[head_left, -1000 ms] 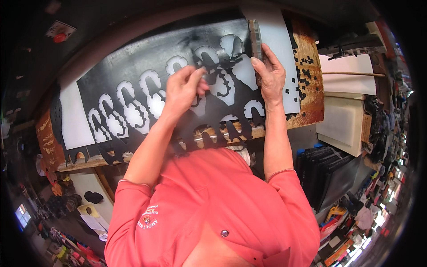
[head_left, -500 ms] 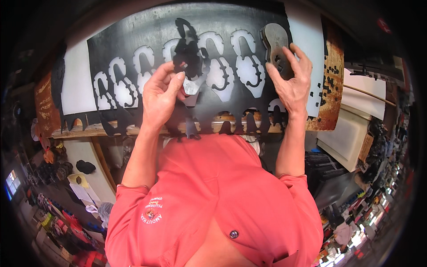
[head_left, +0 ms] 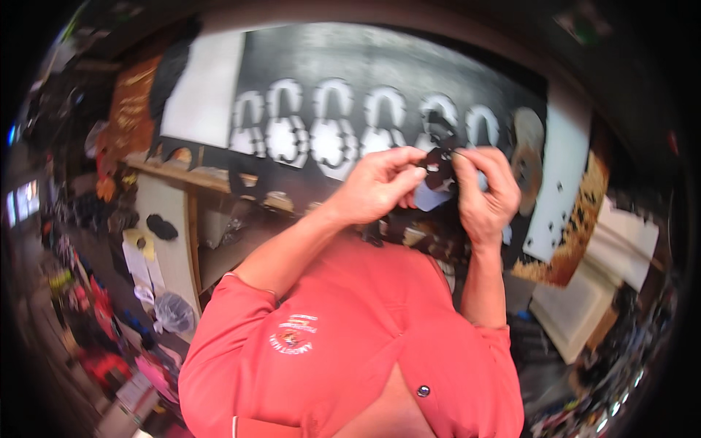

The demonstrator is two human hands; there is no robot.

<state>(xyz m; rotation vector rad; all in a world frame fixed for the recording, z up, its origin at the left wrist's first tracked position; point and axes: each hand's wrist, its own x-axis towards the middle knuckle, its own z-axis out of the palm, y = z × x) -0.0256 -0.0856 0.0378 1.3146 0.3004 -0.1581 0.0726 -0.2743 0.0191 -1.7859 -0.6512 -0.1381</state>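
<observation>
A thin black cut-out piece (head_left: 439,169) with small holes is held up between my two hands, above the near edge of a black sheet (head_left: 350,55). My left hand (head_left: 380,186) pinches it from the left between thumb and fingers. From the right, the bent fingers and thumb of my right hand (head_left: 491,191) close on its other edge. Motion blurs the piece, and fingers hide part of its outline. A row of sole-shaped openings in the sheet shows white beneath. Just right of my right hand lies a sole-shaped cutting die (head_left: 526,142), brown and grey.
White board (head_left: 204,87) shows left of the black sheet, and a white strip (head_left: 558,175) with small black scraps lies at its right. Beyond that is a rusty brown board edge (head_left: 580,226). A pale box (head_left: 573,306) stands lower right; a plastic bag (head_left: 173,312) hangs lower left.
My right hand has come away from beside the cutting die and now grips the black piece with my left. My left hand has turned inward. The whole view has shifted and tilted.
</observation>
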